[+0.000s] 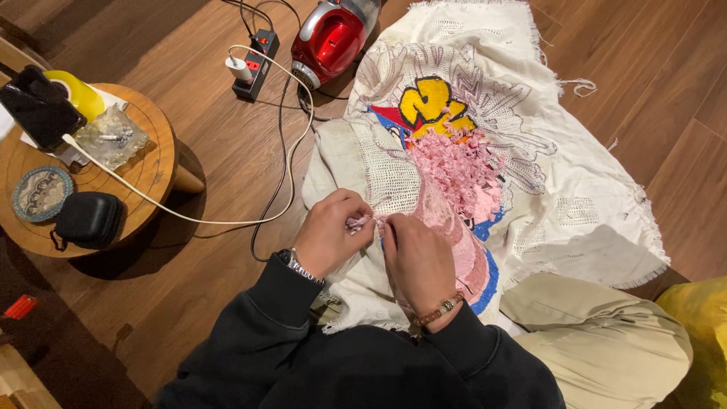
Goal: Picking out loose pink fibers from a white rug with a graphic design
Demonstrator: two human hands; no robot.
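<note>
Seen from above, a person sits on the wooden floor (189,227) with a large cream canvas (583,197) spread across the lap and out over the boards. The left hand (331,231) and the right hand (418,261) meet at the near edge of the cloth, both with fingers pinched closed on a small tuft of pink yarn (357,222) held between them, just at the fabric's surface. Going by how the cloth lies, the work looks partly done: a yellow patch (425,102) is filled in, a dense pink tufted area (454,167) runs down the middle, and blue edging (488,276) shows beside it, while wide stretches carry only drawn outlines and bare weave, so much appears left to fill. To the left, a round wooden tabletop (155,163) bears a roll of yellow tape (76,95), a phone (39,106) and a black zip pouch (88,218). A red vacuum cleaner (329,38) and a power strip (255,64) lie beyond the cloth.
</note>
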